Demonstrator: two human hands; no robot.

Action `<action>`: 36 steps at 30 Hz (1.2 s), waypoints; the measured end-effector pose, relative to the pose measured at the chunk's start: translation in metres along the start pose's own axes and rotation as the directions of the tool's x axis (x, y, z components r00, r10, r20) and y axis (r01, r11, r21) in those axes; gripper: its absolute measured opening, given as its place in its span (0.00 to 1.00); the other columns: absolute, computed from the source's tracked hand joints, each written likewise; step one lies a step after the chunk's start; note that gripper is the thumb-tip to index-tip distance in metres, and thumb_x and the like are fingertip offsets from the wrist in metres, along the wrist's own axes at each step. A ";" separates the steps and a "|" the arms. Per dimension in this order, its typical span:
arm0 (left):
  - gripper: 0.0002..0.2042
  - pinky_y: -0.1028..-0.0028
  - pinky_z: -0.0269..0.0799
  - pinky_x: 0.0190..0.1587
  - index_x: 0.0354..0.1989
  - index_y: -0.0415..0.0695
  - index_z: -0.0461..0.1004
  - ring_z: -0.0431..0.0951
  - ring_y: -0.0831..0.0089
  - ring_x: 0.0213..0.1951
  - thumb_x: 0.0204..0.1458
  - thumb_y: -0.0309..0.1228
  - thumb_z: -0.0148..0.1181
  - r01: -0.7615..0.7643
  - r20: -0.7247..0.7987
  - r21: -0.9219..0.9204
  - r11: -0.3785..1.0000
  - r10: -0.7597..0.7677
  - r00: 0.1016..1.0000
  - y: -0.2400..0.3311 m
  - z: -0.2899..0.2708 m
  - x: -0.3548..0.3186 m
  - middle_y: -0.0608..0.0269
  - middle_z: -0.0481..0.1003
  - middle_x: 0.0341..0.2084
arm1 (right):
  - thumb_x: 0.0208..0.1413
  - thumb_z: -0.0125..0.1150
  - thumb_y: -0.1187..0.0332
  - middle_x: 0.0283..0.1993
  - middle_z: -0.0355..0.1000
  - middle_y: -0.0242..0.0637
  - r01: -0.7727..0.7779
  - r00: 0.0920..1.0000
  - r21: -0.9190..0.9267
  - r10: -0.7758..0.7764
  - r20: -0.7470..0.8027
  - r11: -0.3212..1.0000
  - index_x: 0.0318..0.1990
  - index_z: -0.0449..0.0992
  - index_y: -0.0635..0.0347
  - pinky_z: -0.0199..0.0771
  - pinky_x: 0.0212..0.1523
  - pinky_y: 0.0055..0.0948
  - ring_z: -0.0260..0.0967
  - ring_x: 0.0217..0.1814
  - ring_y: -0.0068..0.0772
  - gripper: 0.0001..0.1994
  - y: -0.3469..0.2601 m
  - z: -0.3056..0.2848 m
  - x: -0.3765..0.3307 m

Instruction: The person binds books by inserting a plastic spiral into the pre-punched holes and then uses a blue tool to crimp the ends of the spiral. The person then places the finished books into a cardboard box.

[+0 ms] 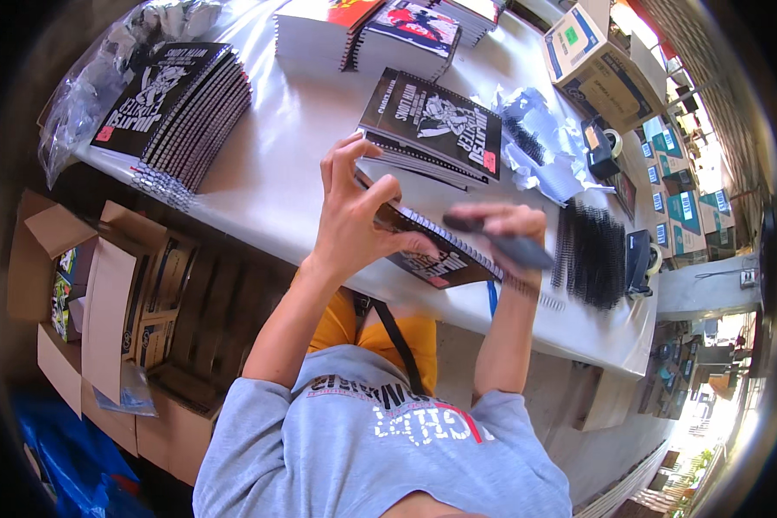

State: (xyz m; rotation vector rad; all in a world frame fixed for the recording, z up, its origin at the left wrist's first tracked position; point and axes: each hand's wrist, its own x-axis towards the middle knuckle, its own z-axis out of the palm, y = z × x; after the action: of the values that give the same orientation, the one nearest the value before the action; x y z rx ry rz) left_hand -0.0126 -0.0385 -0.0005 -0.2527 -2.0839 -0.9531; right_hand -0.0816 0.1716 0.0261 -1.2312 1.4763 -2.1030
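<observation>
My left hand (pixel 345 207) grips a black-covered notebook (pixel 440 269), tilted up on edge at the table's near side. A spiral coil (pixel 445 235) runs along its upper edge. In my right hand (pixel 514 223), closed and smeared by motion, is a dark-handled hand tool (pixel 522 251) just above the coil's right end; its exact kind is too blurred to tell. Just beyond my hands lies a stack of similar black books (pixel 436 121) with punched edges. A heap of loose black spiral coils (pixel 589 255) lies right of my right hand.
Coil-bound books are stacked (pixel 177 112) at the left table edge beside clear plastic wrap (pixel 86 95). Thick book piles (pixel 319 47) stand at the back. Crumpled paper (pixel 544 155), tape dispensers (pixel 602 147) and a carton (pixel 604 69) are at right. Open cardboard boxes (pixel 104 311) stand below left.
</observation>
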 end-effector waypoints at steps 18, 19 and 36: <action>0.37 0.67 0.62 0.45 0.34 0.45 0.62 0.59 0.61 0.44 0.11 0.40 0.79 0.084 -0.081 -0.418 0.904 -0.129 0.988 -0.034 0.010 -0.005 0.57 0.58 0.37 | 0.35 0.54 0.86 0.41 0.76 0.43 -0.160 0.987 -0.358 0.141 -0.080 0.920 0.38 0.79 0.64 0.70 0.48 0.25 0.73 0.44 0.31 0.18 0.006 0.023 0.042; 0.37 0.67 0.62 0.45 0.33 0.45 0.61 0.59 0.61 0.44 0.11 0.38 0.79 0.137 -0.034 -0.450 0.882 -0.170 0.985 -0.037 0.011 -0.010 0.57 0.58 0.37 | 0.35 0.54 0.86 0.40 0.76 0.44 -0.070 0.993 -0.351 0.099 0.065 0.934 0.38 0.79 0.64 0.70 0.48 0.25 0.73 0.45 0.30 0.18 0.003 0.028 0.042; 0.42 0.73 0.62 0.46 0.37 0.40 0.50 0.61 0.67 0.42 0.17 0.36 0.80 0.308 0.158 -0.449 0.838 -0.265 0.951 -0.038 0.007 -0.004 0.56 0.56 0.37 | 0.35 0.51 0.81 0.37 0.75 0.45 -0.118 0.983 -0.834 0.184 -0.020 0.539 0.37 0.80 0.55 0.73 0.36 0.26 0.75 0.32 0.37 0.19 0.037 0.009 0.055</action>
State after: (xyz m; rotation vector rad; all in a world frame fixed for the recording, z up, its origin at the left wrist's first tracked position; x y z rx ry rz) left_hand -0.0317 -0.0590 -0.0269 -0.2346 -1.9741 -1.6635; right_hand -0.1152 0.1145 0.0209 -1.3298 2.5837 -1.1591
